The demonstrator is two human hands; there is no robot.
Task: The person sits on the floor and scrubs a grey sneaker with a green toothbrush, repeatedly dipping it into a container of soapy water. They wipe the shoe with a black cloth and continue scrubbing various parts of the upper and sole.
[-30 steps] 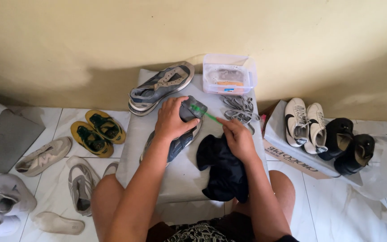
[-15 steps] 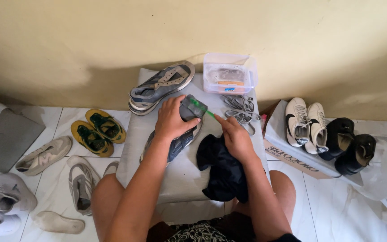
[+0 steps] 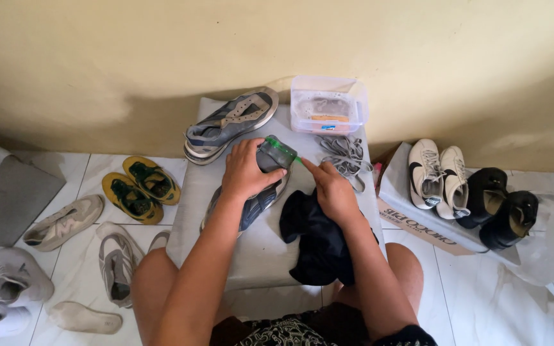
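My left hand (image 3: 245, 170) grips the upper end of a grey and blue shoe (image 3: 258, 200) that lies on a grey mat (image 3: 190, 211) across my lap. My right hand (image 3: 331, 189) holds a thin green-handled brush (image 3: 283, 147) against the top of that shoe. The same hand rests on a crumpled dark cloth (image 3: 318, 240) lying on the mat by my right thigh. The matching grey shoe (image 3: 229, 125) lies on its side at the mat's far end, against the wall.
A clear plastic container (image 3: 328, 106) and loose grey laces (image 3: 344, 154) sit at the far right of the mat. White shoes (image 3: 440, 176) and black shoes (image 3: 498, 205) rest on a cardboard box at right. Yellow-green shoes (image 3: 139, 186), a beige shoe (image 3: 62, 221) and several grey and white shoes lie on the tiles at left.
My right hand and the green brush have shifted slightly along the top of the shoe. My left hand keeps its grip in the same place.
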